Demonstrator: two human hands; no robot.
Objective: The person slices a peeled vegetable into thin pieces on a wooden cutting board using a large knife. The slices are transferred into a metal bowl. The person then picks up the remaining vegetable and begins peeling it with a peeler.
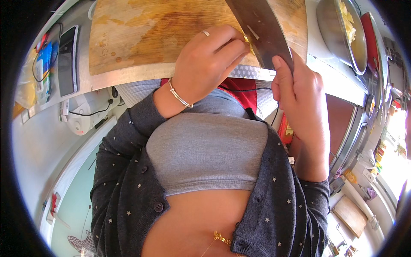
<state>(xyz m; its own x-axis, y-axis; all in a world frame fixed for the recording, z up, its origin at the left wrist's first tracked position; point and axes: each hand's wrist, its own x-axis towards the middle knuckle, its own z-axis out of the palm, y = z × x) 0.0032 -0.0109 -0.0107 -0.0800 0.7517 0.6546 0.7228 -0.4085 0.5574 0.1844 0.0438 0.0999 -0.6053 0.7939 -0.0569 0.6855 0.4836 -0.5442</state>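
Observation:
My right hand (300, 85) grips a wide cleaver (266, 35) close to the rear of its blade, with the thumb along the flat. The handle is hidden by the hand. A pale sliver clings to the dark blade face. My left hand (213, 53) is curled over the wooden cutting board (138, 32), its fingertips beside the blade. Only a small edge of a yellow food piece (251, 48) shows between those fingertips and the cleaver; the fingers cover the rest. Whether the cleaver's edge touches the board cannot be made out.
A steel bowl (334, 35) with pale yellow cut pieces stands right of the board. Behind it is a red-rimmed pan or lid (371, 41). On the left lie a smartphone (68, 61) and a blue packet (44, 69). The counter's metal edge (128, 74) runs before my body.

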